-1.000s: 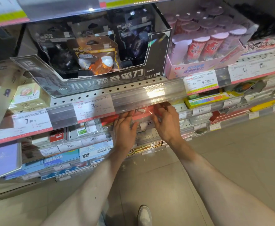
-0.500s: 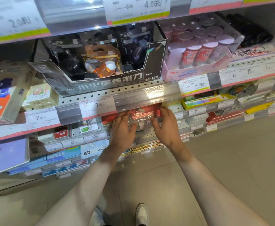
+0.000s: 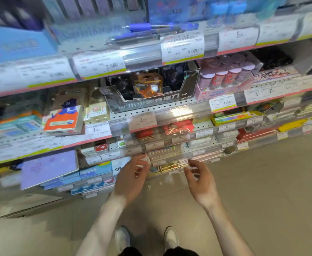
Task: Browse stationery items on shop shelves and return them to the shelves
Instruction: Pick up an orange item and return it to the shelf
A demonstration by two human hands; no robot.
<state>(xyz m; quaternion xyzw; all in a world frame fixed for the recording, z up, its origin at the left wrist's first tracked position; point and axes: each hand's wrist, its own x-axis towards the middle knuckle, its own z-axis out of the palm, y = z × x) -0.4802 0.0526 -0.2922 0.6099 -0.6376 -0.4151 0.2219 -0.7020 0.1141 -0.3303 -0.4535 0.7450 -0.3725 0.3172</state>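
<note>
Red cellophane-wrapped pack (image 3: 179, 127) sits on the shelf under the black display box (image 3: 151, 100), w/ red boxes just left of it; no hand on it. Both hands are below, in front of the lower shelf edges (image 3: 170, 159), apart from each other. Left hand (image 3: 131, 179): fingers loosely curled, something pale at the tips, too blurred to say if it's held. Right hand (image 3: 200, 182): fingers loosely bent, nothing in it. Pink box of tubes (image 3: 223, 84) to the right; pens (image 3: 151, 32) up top. Tan floor (image 3: 271, 191), shoes below.
</note>
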